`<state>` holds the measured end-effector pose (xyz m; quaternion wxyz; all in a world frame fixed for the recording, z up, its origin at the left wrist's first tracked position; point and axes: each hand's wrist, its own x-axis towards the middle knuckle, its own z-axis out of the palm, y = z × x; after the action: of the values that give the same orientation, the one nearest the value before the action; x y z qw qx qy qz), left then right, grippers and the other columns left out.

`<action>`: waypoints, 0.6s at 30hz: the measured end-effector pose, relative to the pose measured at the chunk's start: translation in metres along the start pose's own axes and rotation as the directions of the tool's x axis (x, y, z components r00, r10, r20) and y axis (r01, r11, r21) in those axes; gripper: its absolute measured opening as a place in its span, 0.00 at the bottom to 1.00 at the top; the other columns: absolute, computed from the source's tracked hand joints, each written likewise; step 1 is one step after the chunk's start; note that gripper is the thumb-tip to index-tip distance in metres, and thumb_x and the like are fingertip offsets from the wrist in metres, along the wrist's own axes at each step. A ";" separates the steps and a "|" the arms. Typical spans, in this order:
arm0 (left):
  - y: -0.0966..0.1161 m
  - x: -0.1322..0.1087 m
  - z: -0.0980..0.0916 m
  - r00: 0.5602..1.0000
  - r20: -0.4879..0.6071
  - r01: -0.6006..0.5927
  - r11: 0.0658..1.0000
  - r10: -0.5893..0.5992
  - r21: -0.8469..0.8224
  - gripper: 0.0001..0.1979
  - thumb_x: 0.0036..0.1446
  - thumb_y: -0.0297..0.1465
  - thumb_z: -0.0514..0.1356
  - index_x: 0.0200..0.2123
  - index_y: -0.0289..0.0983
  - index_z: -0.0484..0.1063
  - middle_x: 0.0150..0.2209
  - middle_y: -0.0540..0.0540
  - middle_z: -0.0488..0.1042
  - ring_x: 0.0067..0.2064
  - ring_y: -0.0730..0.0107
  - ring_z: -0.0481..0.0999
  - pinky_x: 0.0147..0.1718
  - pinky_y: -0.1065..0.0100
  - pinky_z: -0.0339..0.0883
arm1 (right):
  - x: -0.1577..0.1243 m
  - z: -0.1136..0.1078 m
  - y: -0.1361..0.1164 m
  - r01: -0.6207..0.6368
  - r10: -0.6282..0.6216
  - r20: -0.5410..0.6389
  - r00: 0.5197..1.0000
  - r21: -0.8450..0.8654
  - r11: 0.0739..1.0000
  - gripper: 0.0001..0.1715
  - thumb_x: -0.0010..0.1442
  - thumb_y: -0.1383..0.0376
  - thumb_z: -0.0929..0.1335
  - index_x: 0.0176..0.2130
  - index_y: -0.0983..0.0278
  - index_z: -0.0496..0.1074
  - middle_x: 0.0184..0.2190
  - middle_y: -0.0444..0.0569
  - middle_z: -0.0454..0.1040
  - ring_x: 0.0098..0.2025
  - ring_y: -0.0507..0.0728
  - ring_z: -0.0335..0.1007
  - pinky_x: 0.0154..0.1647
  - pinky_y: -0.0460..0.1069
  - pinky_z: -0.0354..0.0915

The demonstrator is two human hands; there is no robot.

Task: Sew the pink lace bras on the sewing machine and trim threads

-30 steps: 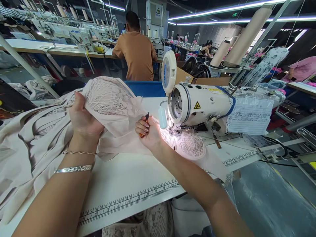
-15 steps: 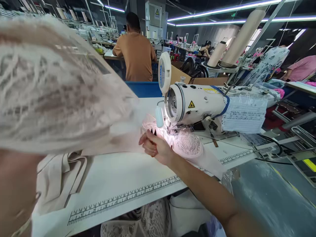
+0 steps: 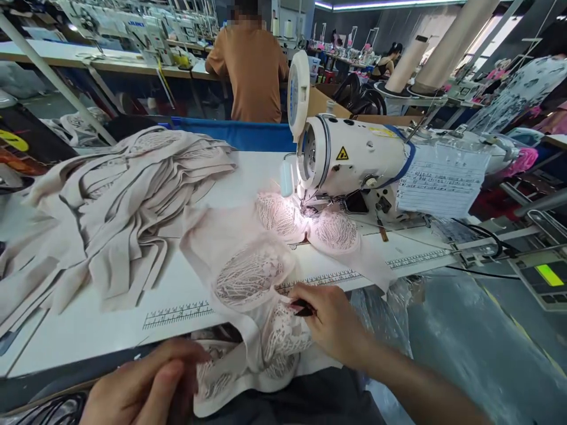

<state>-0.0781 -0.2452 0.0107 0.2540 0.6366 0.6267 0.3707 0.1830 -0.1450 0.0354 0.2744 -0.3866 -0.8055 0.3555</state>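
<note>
My right hand (image 3: pixel 334 321) is closed around small black thread snips (image 3: pixel 303 308), with its fingertips against the middle of a pale pink lace bra (image 3: pixel 252 277). That bra drapes over the table's front edge, its lower part hanging towards my lap. My left hand (image 3: pixel 150 381) is beside the hanging part, fingers loosely bent and apart, with nothing visible in them. Another pale pink lace bra (image 3: pixel 334 233) lies under the lit needle area of the white sewing machine (image 3: pixel 354 153), one cup on each side of the needle.
A large heap of beige-pink fabric pieces (image 3: pixel 133 195) covers the table's left side. A printed ruler (image 3: pixel 177 314) runs along the front of the white table. Thread cones (image 3: pixel 405 68) stand behind the machine. A person in a brown shirt (image 3: pixel 252 71) sits ahead, back turned.
The lace held up by my left hand has come down over the table's front edge. Both hands have moved down and closer to me; the heap on the left is now uncovered.
</note>
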 end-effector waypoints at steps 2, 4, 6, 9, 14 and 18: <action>0.018 0.018 0.007 0.975 -0.048 -0.204 0.963 0.216 0.178 0.13 0.65 0.34 0.55 0.48 0.50 0.77 0.33 0.49 0.80 0.31 0.62 0.79 0.33 0.67 0.74 | -0.012 0.002 0.003 0.141 -0.142 -0.005 0.990 -0.064 0.988 0.17 0.54 0.77 0.63 0.38 0.62 0.75 0.30 0.44 0.80 0.30 0.53 0.75 0.33 0.45 0.62; 0.035 0.038 0.018 0.895 0.169 -0.446 0.853 0.414 0.270 0.24 0.65 0.23 0.50 0.54 0.53 0.76 0.49 0.44 0.78 0.52 0.54 0.75 0.50 0.57 0.71 | -0.022 0.002 0.004 0.291 -0.288 0.048 0.956 -0.090 0.952 0.15 0.54 0.77 0.65 0.37 0.62 0.75 0.29 0.44 0.80 0.30 0.54 0.76 0.34 0.46 0.63; 0.049 0.055 0.023 0.758 0.379 -0.632 0.740 0.530 0.231 0.20 0.64 0.21 0.53 0.47 0.49 0.80 0.61 0.43 0.70 0.65 0.48 0.63 0.60 0.48 0.61 | -0.031 -0.003 0.002 0.387 -0.373 0.145 0.916 -0.084 0.918 0.13 0.56 0.76 0.66 0.35 0.62 0.76 0.27 0.44 0.80 0.28 0.54 0.75 0.33 0.46 0.62; 0.059 0.066 0.014 0.614 0.553 -0.712 0.698 0.563 0.079 0.07 0.62 0.27 0.63 0.34 0.43 0.81 0.68 0.46 0.62 0.72 0.44 0.51 0.67 0.39 0.45 | -0.044 -0.016 -0.003 0.383 -0.371 0.314 0.874 0.026 0.924 0.13 0.58 0.76 0.65 0.34 0.61 0.76 0.28 0.42 0.81 0.28 0.52 0.75 0.32 0.46 0.64; 0.044 0.065 -0.003 0.519 0.734 -0.323 0.896 0.438 -0.305 0.10 0.64 0.31 0.61 0.30 0.44 0.80 0.46 0.44 0.80 0.50 0.54 0.77 0.59 0.49 0.61 | -0.054 -0.033 0.003 0.137 -0.262 0.475 0.840 0.282 0.950 0.12 0.64 0.71 0.65 0.32 0.61 0.77 0.28 0.43 0.80 0.30 0.52 0.76 0.34 0.45 0.68; 0.015 0.048 0.018 0.647 0.736 0.320 0.805 0.199 -0.499 0.21 0.64 0.42 0.60 0.21 0.38 0.71 0.20 0.49 0.64 0.23 0.70 0.61 0.25 0.69 0.57 | -0.050 -0.035 0.021 0.064 -0.230 0.438 0.869 0.362 0.930 0.21 0.66 0.52 0.68 0.28 0.62 0.74 0.26 0.48 0.76 0.31 0.54 0.72 0.34 0.48 0.68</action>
<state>-0.0574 -0.1968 0.0189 0.6895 0.5971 0.3359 0.2349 0.2445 -0.1645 0.0313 0.1579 -0.1723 -0.8027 0.5486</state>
